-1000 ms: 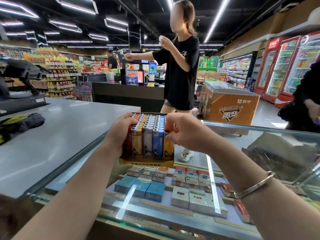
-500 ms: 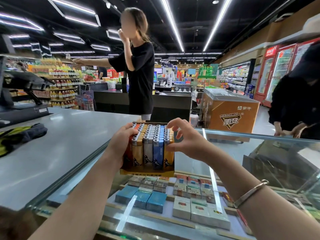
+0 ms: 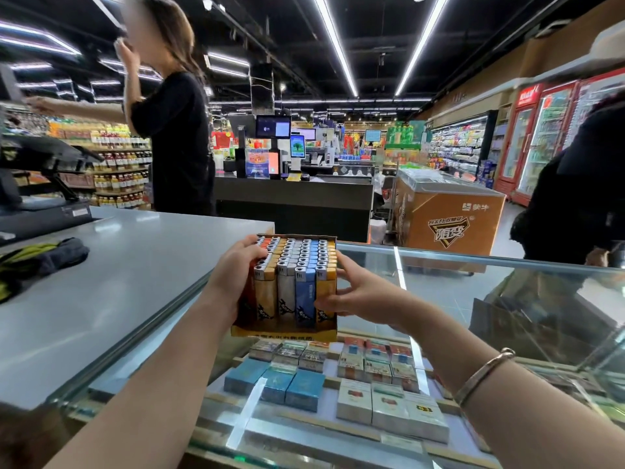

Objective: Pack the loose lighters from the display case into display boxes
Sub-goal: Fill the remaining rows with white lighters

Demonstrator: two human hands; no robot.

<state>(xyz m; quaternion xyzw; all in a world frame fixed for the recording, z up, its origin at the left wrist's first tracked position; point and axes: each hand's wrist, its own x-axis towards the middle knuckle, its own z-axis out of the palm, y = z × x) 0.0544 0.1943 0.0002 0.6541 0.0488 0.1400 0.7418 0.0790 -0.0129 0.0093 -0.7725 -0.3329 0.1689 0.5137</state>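
Note:
A yellow cardboard display box (image 3: 284,333) stands on the glass display case (image 3: 473,265), packed with several upright lighters (image 3: 287,289) in red, orange, white and blue rows. My left hand (image 3: 233,282) grips the box's left side, fingers curled over the top of the red row. My right hand (image 3: 351,292) holds the right side, with the thumb across the front of the rightmost orange lighter and the fingers behind the box's edge. No loose lighters are visible outside the box.
Cigarette packs (image 3: 389,401) lie under the glass. A grey counter (image 3: 118,282) with a dark cloth (image 3: 44,258) and a register (image 3: 40,184) lies left. A person in black (image 3: 176,137) stands beyond the counter; another (image 3: 581,184) at right. An orange freezer (image 3: 449,218) stands behind.
My right hand dropped from the top of the lighters to the box's right side and front. The left hand kept its grip. The person in black moved left.

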